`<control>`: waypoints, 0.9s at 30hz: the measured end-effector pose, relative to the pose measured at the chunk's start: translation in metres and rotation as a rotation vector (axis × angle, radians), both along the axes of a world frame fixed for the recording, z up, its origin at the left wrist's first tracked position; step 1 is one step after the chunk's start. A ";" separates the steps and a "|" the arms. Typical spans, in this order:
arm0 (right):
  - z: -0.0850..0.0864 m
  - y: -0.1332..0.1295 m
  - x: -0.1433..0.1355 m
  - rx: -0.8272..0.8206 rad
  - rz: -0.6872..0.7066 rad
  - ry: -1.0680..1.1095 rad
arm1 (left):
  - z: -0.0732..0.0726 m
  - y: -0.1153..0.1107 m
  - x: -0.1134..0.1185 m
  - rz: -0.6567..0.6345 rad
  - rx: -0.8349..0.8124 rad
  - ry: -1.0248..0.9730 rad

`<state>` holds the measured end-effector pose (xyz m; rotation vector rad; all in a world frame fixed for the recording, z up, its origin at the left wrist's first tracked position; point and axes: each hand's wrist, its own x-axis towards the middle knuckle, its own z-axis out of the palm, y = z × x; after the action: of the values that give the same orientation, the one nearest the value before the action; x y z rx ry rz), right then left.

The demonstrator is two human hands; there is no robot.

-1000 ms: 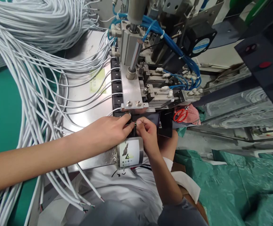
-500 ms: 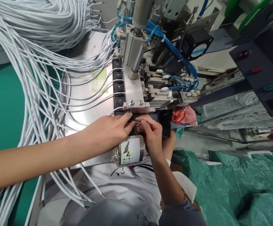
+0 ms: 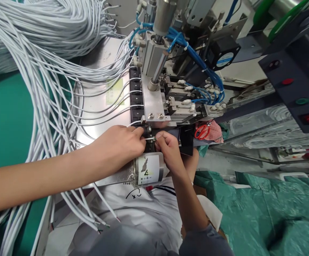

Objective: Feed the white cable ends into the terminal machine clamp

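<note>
My left hand (image 3: 127, 142) is closed around a white cable (image 3: 147, 139) just below the machine's metal block (image 3: 154, 103). The cable's end reaches across to my right hand (image 3: 168, 145), whose thumb and index finger pinch it at the tip. Both hands are over the dark fixture at the machine's near end, with a small gap between them. Several other white cables run into the black clamps (image 3: 137, 97) on the machine's left side. A labelled plate (image 3: 149, 169) sits right below the hands.
Bundles of white cable (image 3: 50, 28) lie at the upper left over a green surface (image 3: 5, 124). Red-handled scissors (image 3: 202, 131) rest on a pink cloth (image 3: 215, 134). A control box (image 3: 298, 78) stands at the right, and green sheeting (image 3: 263, 209) lies at the lower right.
My left hand has drawn slightly left, away from my right fingertips, so more of the cable end shows between them. The camera view has shifted a little.
</note>
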<state>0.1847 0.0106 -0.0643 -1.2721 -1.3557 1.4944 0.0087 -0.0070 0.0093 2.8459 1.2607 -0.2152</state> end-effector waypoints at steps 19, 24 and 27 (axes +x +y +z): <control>0.022 -0.127 -0.062 0.390 0.443 -0.500 | 0.003 0.009 -0.015 0.154 0.236 -0.058; 0.035 -0.099 -0.039 0.596 0.183 -0.436 | 0.004 -0.012 0.007 -0.059 0.170 -0.410; 0.049 -0.075 -0.018 0.693 0.014 -0.404 | 0.002 -0.020 0.009 -0.057 0.054 -0.568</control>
<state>0.1669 -0.0641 -0.0154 -1.1205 -1.9195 0.6650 0.0178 -0.0266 0.0111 2.6816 1.0673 0.5919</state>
